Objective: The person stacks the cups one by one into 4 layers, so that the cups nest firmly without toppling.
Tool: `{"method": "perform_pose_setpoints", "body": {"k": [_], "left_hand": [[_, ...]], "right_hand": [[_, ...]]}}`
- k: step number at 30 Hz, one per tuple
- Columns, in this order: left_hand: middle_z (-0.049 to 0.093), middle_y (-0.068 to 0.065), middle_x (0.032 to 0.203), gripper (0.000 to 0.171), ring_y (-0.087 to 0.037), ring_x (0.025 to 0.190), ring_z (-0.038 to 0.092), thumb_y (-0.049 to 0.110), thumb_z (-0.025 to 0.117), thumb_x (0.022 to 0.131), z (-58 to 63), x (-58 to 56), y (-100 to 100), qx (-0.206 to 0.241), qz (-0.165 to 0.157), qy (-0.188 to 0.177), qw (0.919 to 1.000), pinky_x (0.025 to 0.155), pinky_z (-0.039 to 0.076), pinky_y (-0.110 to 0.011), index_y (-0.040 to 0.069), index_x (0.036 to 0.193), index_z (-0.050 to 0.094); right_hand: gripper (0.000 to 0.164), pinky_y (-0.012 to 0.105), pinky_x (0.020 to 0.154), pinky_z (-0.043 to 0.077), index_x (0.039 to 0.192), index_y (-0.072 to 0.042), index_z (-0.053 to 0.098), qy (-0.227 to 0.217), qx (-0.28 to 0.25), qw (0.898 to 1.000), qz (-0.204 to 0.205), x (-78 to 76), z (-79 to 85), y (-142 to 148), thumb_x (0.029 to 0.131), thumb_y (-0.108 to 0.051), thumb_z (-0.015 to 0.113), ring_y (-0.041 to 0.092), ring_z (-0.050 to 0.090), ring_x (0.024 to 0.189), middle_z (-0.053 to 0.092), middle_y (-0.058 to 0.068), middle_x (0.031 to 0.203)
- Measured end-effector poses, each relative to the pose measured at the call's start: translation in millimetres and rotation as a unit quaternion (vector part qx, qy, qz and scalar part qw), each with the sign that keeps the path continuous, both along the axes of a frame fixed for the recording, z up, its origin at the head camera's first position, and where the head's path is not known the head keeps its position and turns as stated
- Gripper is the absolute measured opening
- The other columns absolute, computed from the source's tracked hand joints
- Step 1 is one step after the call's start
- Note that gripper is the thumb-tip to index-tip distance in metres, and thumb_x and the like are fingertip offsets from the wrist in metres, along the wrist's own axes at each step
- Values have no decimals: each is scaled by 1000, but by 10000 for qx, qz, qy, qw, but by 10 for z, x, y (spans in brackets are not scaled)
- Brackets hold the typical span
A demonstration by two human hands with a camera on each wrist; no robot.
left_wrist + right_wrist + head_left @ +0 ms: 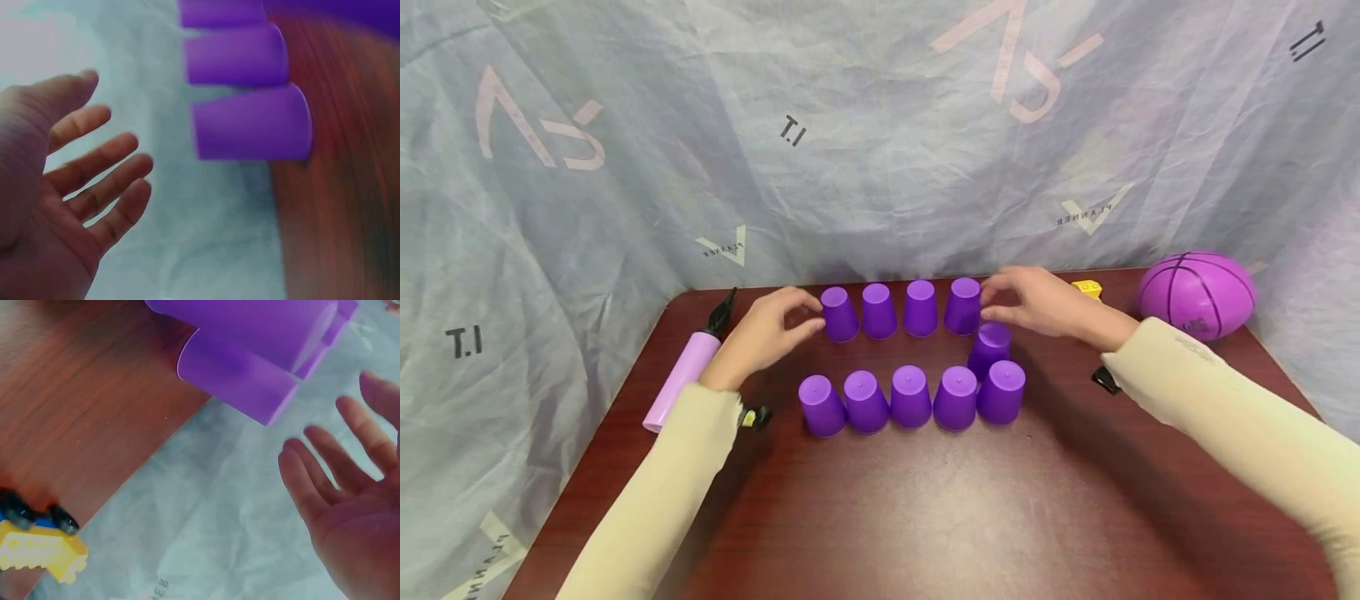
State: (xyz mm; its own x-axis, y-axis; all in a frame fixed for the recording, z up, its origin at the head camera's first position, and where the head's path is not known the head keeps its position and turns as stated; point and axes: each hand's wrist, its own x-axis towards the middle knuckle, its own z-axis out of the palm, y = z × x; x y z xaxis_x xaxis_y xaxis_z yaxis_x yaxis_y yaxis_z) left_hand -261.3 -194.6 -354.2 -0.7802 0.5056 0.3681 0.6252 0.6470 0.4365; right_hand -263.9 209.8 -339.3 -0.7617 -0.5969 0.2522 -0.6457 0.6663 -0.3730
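Observation:
Several purple plastic cups stand upside down on the table in two rows. My left hand (768, 331) is beside the leftmost cup (840, 317) of the back row, fingers loosely bent. In the left wrist view that hand is spread apart from the nearest cup (253, 125). At the other end of that row, my right hand (1032, 302) hovers near the rightmost cup (962, 307). The right wrist view has its fingers (325, 456) apart and holding nothing. One cup (989, 350) stands between the rows at the right, behind the front row's end cup (1002, 393).
A pink hand pump (683, 379) lies at the left of the table (925, 517). A purple ball (1197, 296) sits at the back right, with a yellow toy vehicle (44, 547) left of it. A grey printed sheet (880, 183) hangs behind the table.

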Motion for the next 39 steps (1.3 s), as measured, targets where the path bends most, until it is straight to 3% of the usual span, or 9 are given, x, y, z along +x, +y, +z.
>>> {"method": "perform_pose_setpoints", "body": {"k": [3,6,10,16,24,31,39], "left_hand": [[60,5,99,17,-15,96,57,21,74,84,25,310,-50,-36,-391,228,9990,85,45,-34,15,97,65],[60,5,103,19,-14,100,55,24,76,82,-30,557,-84,-255,-486,271,9981,87,44,-33,15,94,65],[60,6,106,23,-11,101,53,30,78,78,-179,724,-102,-439,-375,162,9982,87,45,-32,18,92,65],[62,9,103,23,-6,96,53,27,81,76,-350,778,-99,-122,-284,144,9994,83,46,-29,20,89,64],[62,8,109,19,-8,100,56,25,79,78,-470,813,-105,351,-156,95,9992,86,46,-29,19,92,66],[61,9,114,22,-8,102,55,26,79,79,-545,843,-119,648,-144,56,9978,87,45,-27,20,95,66],[60,7,118,29,-9,109,54,22,78,79,-661,875,-145,886,-293,317,9951,91,42,-24,19,105,66]], "right_hand": [[15,40,80,48,93,-11,69,-48,67,9996,283,141,-28,78,82,-18,75,20,60,91,63,0,96],[18,40,79,49,96,-10,69,-201,74,9988,433,232,-91,128,82,-20,75,18,61,92,64,1,99],[19,41,79,50,98,-11,69,-284,-69,9985,468,272,-176,136,83,-21,75,17,61,94,64,1,102],[17,41,75,50,93,-10,68,-303,-227,9990,222,289,-238,87,79,-15,77,17,61,86,64,-2,94],[20,39,69,50,92,-11,67,-372,-344,9987,-86,302,-298,84,77,-16,79,17,61,82,66,-2,96],[20,38,72,51,94,-13,66,-187,-554,9983,-64,316,-391,120,79,-18,78,15,62,87,67,-2,101],[25,36,77,53,100,-14,68,-19,-1095,9940,62,336,-521,164,78,-17,79,15,62,97,66,2,111]]}}
